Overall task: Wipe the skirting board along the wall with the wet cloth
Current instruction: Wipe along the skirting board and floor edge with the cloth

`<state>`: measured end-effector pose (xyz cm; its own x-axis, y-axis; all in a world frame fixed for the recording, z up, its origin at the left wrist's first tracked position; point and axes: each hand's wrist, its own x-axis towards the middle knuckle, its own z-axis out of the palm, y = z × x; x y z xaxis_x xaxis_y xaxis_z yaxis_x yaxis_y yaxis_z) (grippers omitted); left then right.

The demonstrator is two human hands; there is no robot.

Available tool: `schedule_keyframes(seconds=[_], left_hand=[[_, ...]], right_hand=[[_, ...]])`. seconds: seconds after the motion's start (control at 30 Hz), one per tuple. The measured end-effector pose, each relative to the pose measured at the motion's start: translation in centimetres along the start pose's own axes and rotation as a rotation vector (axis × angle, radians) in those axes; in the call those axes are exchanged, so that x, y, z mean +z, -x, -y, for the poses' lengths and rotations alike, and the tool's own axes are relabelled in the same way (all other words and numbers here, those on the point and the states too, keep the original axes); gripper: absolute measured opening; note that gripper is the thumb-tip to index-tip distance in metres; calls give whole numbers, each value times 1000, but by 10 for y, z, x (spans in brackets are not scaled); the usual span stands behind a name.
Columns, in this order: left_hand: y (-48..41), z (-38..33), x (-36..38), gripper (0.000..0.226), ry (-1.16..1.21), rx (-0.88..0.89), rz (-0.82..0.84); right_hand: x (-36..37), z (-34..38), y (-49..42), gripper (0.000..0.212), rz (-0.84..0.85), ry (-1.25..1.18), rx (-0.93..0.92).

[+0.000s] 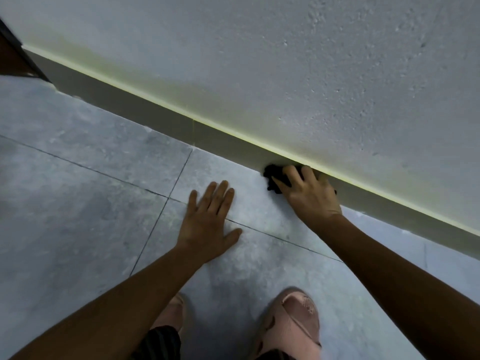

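Observation:
A grey skirting board (161,114) runs diagonally from upper left to lower right along the foot of a rough white wall (311,74). My right hand (309,194) presses a dark crumpled cloth (275,176) against the board where it meets the floor. Most of the cloth is hidden under my fingers. My left hand (207,220) lies flat on the floor tile, fingers spread, holding nothing, a short way left of the cloth.
Pale grey floor tiles (78,190) with dark grout lines cover the ground. My two feet in pink slippers (293,323) stand below the hands. A dark brown door frame (13,58) meets the skirting at the far left.

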<state>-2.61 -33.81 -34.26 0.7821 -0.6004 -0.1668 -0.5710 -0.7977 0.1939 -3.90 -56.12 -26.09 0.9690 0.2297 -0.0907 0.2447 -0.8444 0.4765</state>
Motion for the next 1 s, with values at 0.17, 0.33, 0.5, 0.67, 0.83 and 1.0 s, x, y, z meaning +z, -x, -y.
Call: schedule_keyframes(seconds=[0.17,0.33,0.5,0.67,0.83,1.0], left_hand=[[-1,-6,1,87,5,-29,-5],[-4,-30,6,77,42,6,-61],[-19,-60,6,76,41,184,-8],[-19,-57,12,76,4,197,-1],[-17,-59,15,75,3,201,4],[-16,-64,11,76,-26,189,37]], right_hand=[[16,-31,41,58,69,30,52],[-6,-37,35,55,-114,1,79],[-5,-18,12,51,-53,66,27],[16,-31,40,45,143,113,2],[25,-65,66,51,46,134,-23],[5,-64,49,54,-75,94,-67]])
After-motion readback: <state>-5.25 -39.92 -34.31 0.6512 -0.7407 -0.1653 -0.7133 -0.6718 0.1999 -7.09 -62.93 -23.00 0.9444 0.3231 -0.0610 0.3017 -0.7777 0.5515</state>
